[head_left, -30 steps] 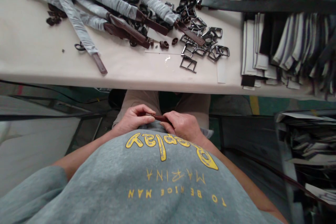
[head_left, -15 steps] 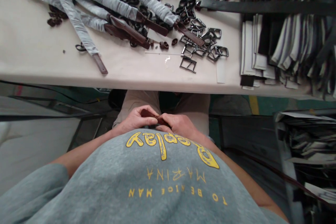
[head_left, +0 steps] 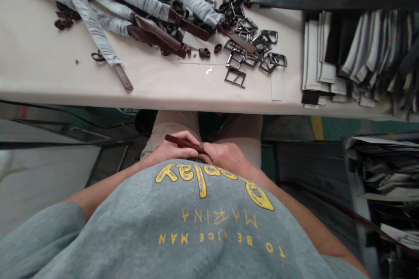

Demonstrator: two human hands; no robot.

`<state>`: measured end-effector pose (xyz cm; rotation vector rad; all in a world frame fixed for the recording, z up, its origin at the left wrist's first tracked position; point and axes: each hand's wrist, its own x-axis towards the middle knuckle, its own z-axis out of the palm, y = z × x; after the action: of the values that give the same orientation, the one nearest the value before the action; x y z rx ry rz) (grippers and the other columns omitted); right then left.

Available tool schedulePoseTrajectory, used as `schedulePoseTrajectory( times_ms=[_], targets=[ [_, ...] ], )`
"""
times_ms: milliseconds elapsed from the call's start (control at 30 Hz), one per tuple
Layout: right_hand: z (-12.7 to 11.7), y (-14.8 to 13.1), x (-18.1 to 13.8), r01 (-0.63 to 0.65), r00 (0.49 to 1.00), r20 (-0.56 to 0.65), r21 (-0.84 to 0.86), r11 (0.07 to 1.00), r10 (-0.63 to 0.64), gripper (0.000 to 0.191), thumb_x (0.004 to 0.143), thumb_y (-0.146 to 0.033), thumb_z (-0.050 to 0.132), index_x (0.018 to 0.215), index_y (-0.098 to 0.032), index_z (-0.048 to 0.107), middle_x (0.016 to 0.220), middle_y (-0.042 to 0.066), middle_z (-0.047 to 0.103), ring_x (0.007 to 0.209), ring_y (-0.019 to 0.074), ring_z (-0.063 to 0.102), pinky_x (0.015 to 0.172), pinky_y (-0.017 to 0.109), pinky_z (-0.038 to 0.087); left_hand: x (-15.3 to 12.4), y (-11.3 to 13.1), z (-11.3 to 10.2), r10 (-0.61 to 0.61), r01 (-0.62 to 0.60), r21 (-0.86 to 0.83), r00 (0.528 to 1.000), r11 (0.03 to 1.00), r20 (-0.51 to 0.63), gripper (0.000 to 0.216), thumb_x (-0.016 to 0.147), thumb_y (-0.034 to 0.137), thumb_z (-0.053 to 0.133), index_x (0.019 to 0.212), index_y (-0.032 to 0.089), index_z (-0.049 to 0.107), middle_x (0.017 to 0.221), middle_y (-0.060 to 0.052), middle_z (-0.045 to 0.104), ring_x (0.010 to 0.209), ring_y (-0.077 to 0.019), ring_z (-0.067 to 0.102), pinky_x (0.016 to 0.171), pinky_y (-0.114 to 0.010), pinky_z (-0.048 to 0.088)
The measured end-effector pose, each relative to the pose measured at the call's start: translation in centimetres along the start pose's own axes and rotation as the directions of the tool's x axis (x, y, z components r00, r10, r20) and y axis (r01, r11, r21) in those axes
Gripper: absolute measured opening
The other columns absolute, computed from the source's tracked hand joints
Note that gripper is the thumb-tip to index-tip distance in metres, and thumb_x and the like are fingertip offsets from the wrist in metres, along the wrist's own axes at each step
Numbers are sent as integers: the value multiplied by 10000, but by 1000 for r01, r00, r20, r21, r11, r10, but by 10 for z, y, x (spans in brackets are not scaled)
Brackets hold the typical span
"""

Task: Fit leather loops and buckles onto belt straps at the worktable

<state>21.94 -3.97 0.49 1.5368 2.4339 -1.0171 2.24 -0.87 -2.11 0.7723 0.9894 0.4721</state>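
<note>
Both my hands rest in my lap, below the table edge, on a brown leather strap. My left hand is closed under the strap's free end, which sticks out to the left. My right hand pinches the strap where a small grey metal piece sits on it. My grey shirt hides the lower part of both hands.
The beige table carries wrapped brown belts, small dark leather loops, a heap of metal buckles, and stacked black and white strips at the right. Metal racks stand on both sides of my legs.
The strap's end has slid out to the left from between my hands. A small metal piece shows on the strap now. My hands stayed in my lap.
</note>
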Motion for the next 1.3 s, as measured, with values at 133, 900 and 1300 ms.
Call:
schedulePoseTrajectory(
  times_ms=[133,900,1300],
  targets=[
    [-1,1,2,26,997,-71,63,998,-21,259,992,-387,539,891,-180,656,796,53,743,649,157,632,532,271,261,3,2,3,22,-21,-30,999,999,24,342,545,313,924,756,163,700,690,-13,703,623,-138,619,589,-238,441],
    [5,11,-6,-72,989,-80,497,865,128,231,926,-365,568,771,-194,580,673,-10,605,611,132,524,553,237,323,6,-14,2,-101,64,-338,990,939,-94,364,597,328,922,856,178,714,687,8,682,591,-99,594,576,-201,446],
    [-6,12,-11,-203,970,108,854,478,220,140,864,-296,573,818,-180,636,722,6,706,560,110,576,536,223,436,10,-9,0,-190,106,-475,973,874,-131,155,757,208,831,853,129,738,735,-26,717,576,-66,632,571,-142,521]
  ],
)
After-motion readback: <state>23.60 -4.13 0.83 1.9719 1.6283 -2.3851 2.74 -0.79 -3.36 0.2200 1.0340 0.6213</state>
